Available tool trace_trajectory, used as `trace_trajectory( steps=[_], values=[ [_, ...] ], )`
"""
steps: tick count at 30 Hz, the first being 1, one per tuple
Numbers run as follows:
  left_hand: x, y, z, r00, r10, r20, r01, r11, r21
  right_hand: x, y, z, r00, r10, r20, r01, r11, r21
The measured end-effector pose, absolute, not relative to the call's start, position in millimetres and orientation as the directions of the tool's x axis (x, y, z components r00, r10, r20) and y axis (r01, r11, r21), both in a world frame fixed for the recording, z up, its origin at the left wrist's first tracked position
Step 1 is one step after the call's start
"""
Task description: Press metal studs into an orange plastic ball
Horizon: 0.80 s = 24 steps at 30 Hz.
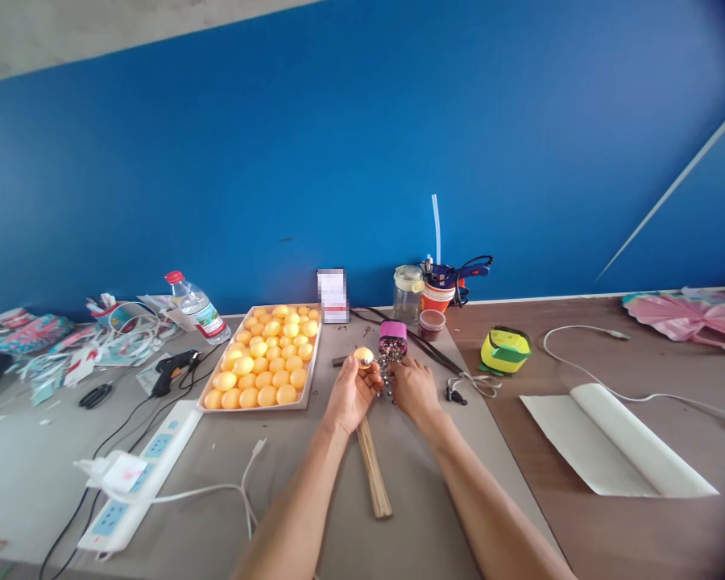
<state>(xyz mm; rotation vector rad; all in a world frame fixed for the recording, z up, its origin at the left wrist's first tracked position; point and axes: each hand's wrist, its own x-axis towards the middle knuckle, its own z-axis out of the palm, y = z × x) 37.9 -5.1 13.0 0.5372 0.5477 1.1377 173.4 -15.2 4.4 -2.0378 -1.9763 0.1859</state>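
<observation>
My left hand [354,388] is closed around an orange ball [363,355] that looks like a ping-pong ball, with something shiny on its lower side. Just to its right, my right hand [413,387] reaches with bent fingers into a pile of small shiny metal pieces [390,351]. The pieces spill from a purple container [392,329] lying behind them. What the right fingertips touch is hidden. Beneath the hands lies a hammer, its wooden handle [374,475] pointing toward me. To the left, a shallow box [254,409] holds many more orange balls.
A power strip [148,475], a black glue gun [174,370] and a water bottle [200,310] are on the left. Behind stand a glass jug [407,294] and a stack of paper cups [437,299]. On the right are a yellow-green roll [506,350], white paper [616,447] and a cable.
</observation>
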Motion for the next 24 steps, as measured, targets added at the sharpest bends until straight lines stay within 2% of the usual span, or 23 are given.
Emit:
trace_trajectory(
  steps=[10, 17, 21, 24],
  values=[
    [37, -3, 12, 0.323, 0.935, -0.143, -0.697, 0.338, 0.633, 177, -14, 9, 0.062, 0.980, 0.189, 0.942, 0.005, -0.335],
    [37, -4, 13, 0.327, 0.933, -0.151, -0.698, 0.347, 0.627, 180, -15, 5, 0.087, 0.988, 0.131, 0.954, -0.045, -0.296],
    [37, -3, 11, 0.334, 0.931, -0.146, -0.698, 0.349, 0.625, 179, -13, 1, 0.100, 0.978, 0.183, 0.940, -0.032, -0.341],
    [36, -2, 11, 0.333, 0.931, -0.148, -0.701, 0.350, 0.621, 179, -11, -2, 0.142, 0.961, 0.237, 0.902, -0.027, -0.432]
  ],
)
